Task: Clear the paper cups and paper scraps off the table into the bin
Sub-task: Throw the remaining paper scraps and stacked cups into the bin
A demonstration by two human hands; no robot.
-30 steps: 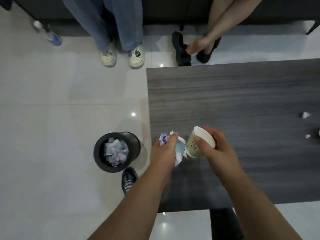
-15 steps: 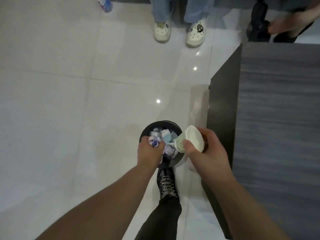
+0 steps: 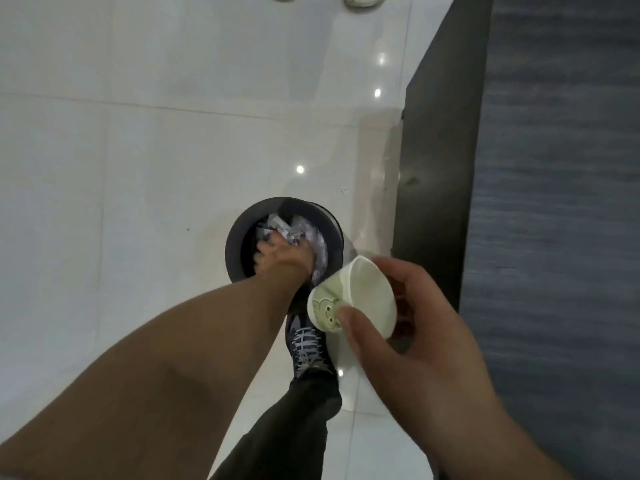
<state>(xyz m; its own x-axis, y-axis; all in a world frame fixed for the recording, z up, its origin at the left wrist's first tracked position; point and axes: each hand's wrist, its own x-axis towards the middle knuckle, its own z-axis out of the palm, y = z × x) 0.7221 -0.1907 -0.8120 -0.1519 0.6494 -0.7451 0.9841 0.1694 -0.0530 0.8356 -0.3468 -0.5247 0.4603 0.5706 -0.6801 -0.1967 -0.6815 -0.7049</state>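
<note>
One light, easily crushed paper cup sits pinched at its rim by the right hand, while the left hand, grip unclear, reaches into the bin.

cup pale green, bear print; bin black; table grey woodgrain

Office-like lounge: glossy tiled floor, dark laminate table.

A pale green paper cup with a cartoon print lies tilted, mouth up-right, beside the round black bin heaped with crumpled paper scraps.
</note>
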